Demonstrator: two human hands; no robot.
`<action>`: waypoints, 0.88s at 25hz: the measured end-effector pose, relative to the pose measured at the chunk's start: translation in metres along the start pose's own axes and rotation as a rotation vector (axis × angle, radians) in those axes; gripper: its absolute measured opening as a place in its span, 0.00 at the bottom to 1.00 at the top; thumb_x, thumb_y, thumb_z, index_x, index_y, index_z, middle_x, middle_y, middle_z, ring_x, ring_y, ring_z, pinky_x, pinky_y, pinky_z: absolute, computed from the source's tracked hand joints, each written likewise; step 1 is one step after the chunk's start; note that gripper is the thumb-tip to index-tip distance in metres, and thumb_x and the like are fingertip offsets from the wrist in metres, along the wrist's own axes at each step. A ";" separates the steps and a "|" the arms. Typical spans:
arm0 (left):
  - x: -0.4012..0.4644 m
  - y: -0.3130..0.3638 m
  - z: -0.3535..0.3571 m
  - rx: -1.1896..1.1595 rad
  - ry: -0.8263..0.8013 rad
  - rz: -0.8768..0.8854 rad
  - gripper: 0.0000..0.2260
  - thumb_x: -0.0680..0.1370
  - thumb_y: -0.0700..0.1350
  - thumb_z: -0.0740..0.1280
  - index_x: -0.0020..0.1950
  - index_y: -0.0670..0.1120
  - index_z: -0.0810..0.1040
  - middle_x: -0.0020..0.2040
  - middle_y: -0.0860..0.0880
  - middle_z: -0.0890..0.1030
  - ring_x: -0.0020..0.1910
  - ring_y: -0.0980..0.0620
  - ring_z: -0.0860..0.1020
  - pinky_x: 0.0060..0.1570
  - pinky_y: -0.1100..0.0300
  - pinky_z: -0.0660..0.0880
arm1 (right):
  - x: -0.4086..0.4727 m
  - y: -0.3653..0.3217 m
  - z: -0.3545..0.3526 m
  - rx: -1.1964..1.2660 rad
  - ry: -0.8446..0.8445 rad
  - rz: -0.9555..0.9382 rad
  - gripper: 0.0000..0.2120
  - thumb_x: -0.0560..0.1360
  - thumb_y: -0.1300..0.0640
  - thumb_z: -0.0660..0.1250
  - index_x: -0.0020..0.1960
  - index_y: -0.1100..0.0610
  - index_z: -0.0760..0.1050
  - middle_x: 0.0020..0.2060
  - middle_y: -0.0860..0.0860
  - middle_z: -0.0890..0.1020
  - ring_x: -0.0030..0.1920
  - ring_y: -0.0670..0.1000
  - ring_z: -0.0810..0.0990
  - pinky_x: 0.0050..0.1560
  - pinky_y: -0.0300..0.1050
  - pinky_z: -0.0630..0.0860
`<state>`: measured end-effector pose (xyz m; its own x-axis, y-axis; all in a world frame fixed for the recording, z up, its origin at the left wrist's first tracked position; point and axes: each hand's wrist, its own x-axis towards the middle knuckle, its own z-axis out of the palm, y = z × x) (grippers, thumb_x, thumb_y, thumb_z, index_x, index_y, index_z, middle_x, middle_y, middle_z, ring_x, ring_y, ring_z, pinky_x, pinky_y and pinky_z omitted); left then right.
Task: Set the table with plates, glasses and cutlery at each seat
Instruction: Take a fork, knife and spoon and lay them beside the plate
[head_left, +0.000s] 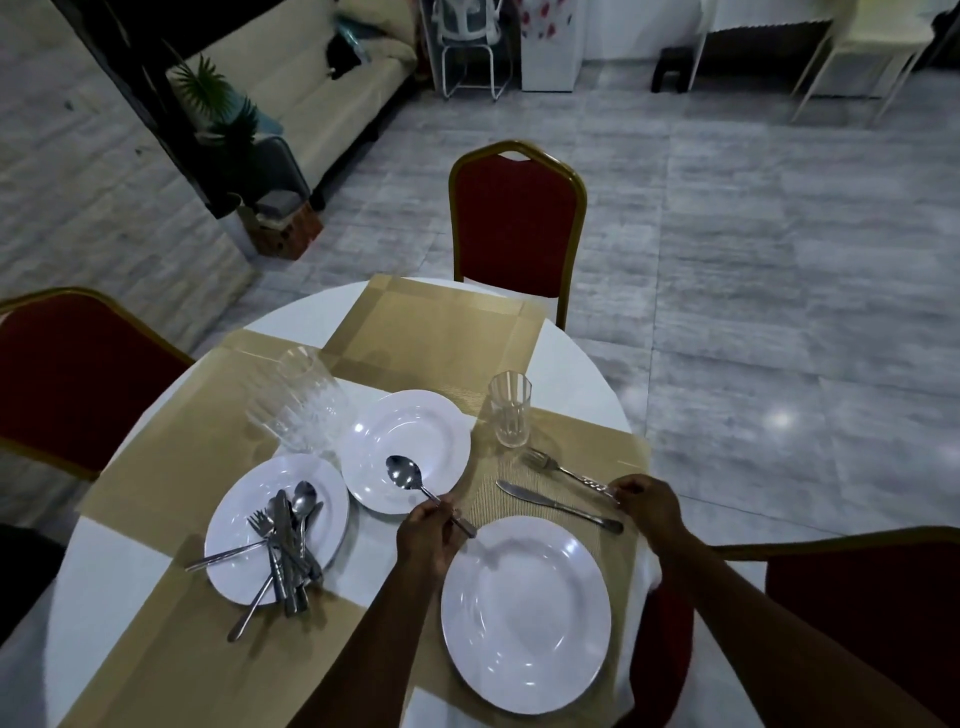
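Now: a spoon in one hand, a fork handle under the other

Landmark for all places is the near plate, the large white one in front of the person, lying on a gold placemat of the round white table.

Far to the left of the near plate stands a red chair. Closer, still left of the near plate, a stack of white plates carries a heap of cutlery: forks, knives and spoons lie crossed on it, and some handles reach over its rim. Behind that stack, up and left of the near plate, several clear glasses stand together; they are blurred and I cannot count them.

Just behind the near plate, a little to the left, lies the middle plate. The left hand is at the left rim of the near plate. Its fingers are curled and clamped on the handle of a spoon, and the bowl of the spoon is over the middle plate.

Behind the near plate, to the right, a single glass stands upright. Nearer, a knife lies on the placemat, and just beyond it a fork. The right hand has its fingers bent together on the end of the fork handle.
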<state>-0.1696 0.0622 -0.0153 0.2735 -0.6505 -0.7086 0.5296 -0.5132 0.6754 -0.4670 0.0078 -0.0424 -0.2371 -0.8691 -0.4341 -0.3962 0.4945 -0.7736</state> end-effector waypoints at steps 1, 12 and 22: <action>0.001 -0.001 -0.001 0.022 0.006 -0.002 0.07 0.78 0.35 0.64 0.56 0.36 0.75 0.39 0.42 0.76 0.36 0.48 0.76 0.28 0.63 0.78 | 0.007 0.004 -0.001 -0.085 0.017 -0.017 0.07 0.68 0.64 0.70 0.36 0.54 0.82 0.39 0.54 0.85 0.44 0.54 0.82 0.47 0.45 0.74; 0.023 -0.004 0.000 0.091 0.051 -0.010 0.15 0.73 0.39 0.72 0.57 0.33 0.76 0.47 0.39 0.79 0.46 0.46 0.78 0.41 0.59 0.77 | 0.029 0.020 0.027 -0.247 0.081 -0.173 0.08 0.67 0.65 0.69 0.34 0.54 0.80 0.35 0.56 0.82 0.38 0.54 0.80 0.36 0.40 0.67; 0.007 0.003 0.043 0.186 -0.065 -0.012 0.06 0.74 0.37 0.71 0.40 0.44 0.77 0.30 0.49 0.71 0.26 0.56 0.70 0.26 0.63 0.74 | -0.037 -0.047 0.071 0.267 -0.504 -0.084 0.05 0.70 0.62 0.73 0.46 0.60 0.83 0.40 0.57 0.85 0.38 0.50 0.82 0.45 0.45 0.79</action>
<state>-0.2010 0.0324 -0.0093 0.2126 -0.6756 -0.7060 0.3732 -0.6116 0.6976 -0.3771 0.0164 -0.0227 0.2633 -0.8357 -0.4818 -0.1422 0.4604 -0.8763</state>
